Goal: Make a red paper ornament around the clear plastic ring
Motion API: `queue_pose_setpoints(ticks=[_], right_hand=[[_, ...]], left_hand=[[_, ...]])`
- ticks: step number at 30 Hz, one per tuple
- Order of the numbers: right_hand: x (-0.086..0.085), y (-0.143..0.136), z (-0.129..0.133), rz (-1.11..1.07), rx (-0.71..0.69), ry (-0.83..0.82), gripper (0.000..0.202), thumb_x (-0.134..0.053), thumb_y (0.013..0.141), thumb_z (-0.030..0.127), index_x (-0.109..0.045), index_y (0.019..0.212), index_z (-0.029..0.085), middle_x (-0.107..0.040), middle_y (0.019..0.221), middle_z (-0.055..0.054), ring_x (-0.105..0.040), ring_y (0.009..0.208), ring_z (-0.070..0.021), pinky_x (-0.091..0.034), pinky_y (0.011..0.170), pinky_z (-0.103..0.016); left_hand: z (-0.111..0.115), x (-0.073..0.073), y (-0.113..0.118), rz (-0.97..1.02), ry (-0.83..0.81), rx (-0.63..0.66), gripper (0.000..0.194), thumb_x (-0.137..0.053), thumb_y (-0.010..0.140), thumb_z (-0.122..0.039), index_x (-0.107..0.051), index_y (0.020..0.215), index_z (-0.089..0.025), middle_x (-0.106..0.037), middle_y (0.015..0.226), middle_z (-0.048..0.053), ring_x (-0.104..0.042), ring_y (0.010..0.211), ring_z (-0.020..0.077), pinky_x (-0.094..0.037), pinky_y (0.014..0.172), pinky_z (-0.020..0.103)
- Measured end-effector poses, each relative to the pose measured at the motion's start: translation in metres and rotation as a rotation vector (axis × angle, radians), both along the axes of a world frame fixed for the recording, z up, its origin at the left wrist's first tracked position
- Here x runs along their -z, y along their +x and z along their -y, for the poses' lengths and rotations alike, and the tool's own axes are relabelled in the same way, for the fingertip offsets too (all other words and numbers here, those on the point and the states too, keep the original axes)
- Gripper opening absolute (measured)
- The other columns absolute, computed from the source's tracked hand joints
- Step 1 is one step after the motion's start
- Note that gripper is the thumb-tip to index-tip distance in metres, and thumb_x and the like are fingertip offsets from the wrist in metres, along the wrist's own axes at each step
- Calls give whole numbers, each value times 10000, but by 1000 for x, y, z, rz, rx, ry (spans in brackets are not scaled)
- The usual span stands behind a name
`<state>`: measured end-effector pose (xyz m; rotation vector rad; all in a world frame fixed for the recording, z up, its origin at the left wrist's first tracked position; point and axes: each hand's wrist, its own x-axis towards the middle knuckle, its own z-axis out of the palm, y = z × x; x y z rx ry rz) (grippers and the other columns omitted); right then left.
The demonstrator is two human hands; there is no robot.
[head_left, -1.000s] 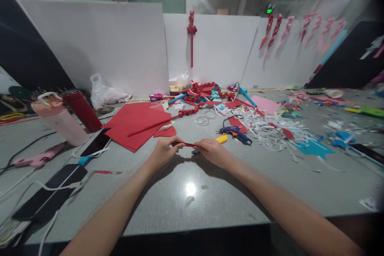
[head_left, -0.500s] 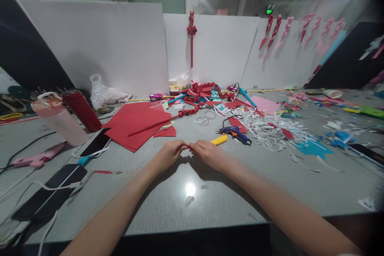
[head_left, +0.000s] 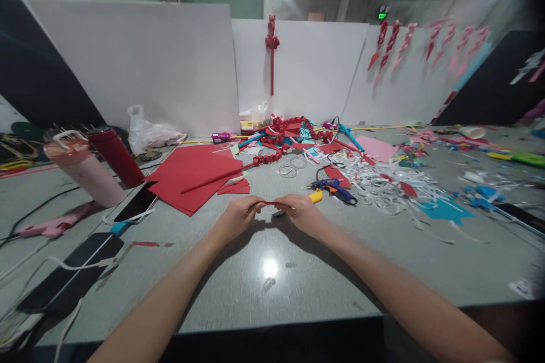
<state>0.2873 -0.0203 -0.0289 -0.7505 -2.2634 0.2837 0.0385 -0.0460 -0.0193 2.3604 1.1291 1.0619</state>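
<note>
Between my two hands a narrow red paper strip (head_left: 269, 203) is held level above the grey table. My left hand (head_left: 240, 215) pinches its left end, and my right hand (head_left: 300, 214) pinches the right end; the fingers hide both ends. Just behind my right hand lies a yellow-handled utility knife (head_left: 315, 197), partly covered by it. Beyond my left hand are red paper sheets (head_left: 191, 170) with a thin red paper sword (head_left: 217, 177) resting across them. A blue glue gun (head_left: 334, 188) lies to the right of my right hand.
White paper scraps (head_left: 383, 176) spread at the right. At the left stand a pink bottle (head_left: 91, 173) and a red flask (head_left: 117, 156), near a black power bank (head_left: 72, 272) with cables. A finished red paper sword (head_left: 272, 57) hangs on the white board (head_left: 315, 74).
My hands have drawn slightly apart, so more of the red strip shows between them. My right hand has shifted a little to the right, covering more of the knife's handle.
</note>
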Motion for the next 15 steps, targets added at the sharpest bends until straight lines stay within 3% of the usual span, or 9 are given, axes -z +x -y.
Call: queue_pose_setpoints(ticks=[5,10,15], right_hand=[[-3,-5,6,39,-12,-19,187,-638,1077,274,-777,1172,193,-821,1078,-106,-758,955,-229,-547,855,-327],[3,-9,6,73,24,6,212,-590,1094,212,-786,1026,173,-798,867,-89,-717,769,-196,-487,724,-294],[-1,-6,4,39,1,-34,192,-589,1092,209,-777,1066,178,-810,945,-95,-725,828,-200,-479,752,-289]], left_hand=[[-1,5,-3,-56,70,6,225,-551,1066,-191,-770,1101,-153,-759,848,69,-666,741,170,-491,727,284],[2,7,3,-75,76,16,211,-569,1041,-141,-772,1096,-161,-791,935,92,-712,809,189,-506,762,294],[3,4,5,-28,80,-5,203,-578,1029,-117,-768,1084,-161,-791,935,82,-707,800,175,-493,761,280]])
